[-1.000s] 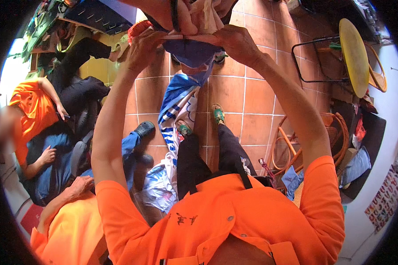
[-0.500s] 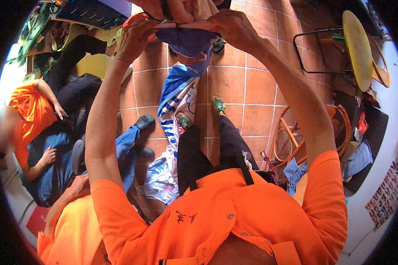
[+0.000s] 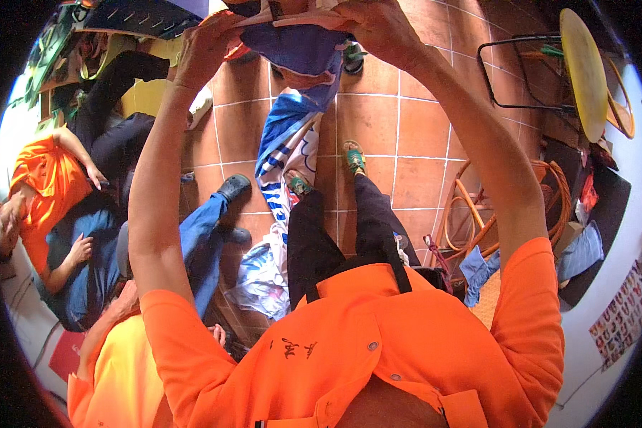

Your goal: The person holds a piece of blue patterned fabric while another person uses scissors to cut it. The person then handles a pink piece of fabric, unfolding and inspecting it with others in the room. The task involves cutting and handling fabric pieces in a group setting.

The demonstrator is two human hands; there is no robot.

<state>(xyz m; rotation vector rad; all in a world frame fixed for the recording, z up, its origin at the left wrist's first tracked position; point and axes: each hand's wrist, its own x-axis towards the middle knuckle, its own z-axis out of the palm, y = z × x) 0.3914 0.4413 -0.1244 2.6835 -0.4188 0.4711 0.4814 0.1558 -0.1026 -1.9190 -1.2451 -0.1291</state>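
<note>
Beyond the left sandal (image 3: 299, 183), the left hand (image 3: 208, 51) and right hand (image 3: 386, 34) grip 2 sides of the blue-and-white cloth's top edge, neither nearer; the blue-and-white cloth (image 3: 275, 151) trails lengthwise back past that sandal's left side.

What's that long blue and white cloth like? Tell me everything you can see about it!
The cloth looks thin and soft, mostly blue and white, with dark blue stripes and curly outlines. Its pale top edge stretches between the left hand and the right hand. Below, a blue part sags, then the cloth narrows and hangs in loose folds past the left sandal. A crumpled white and blue heap lies low beside the left leg. I can't tell whether it's all one piece.
</note>
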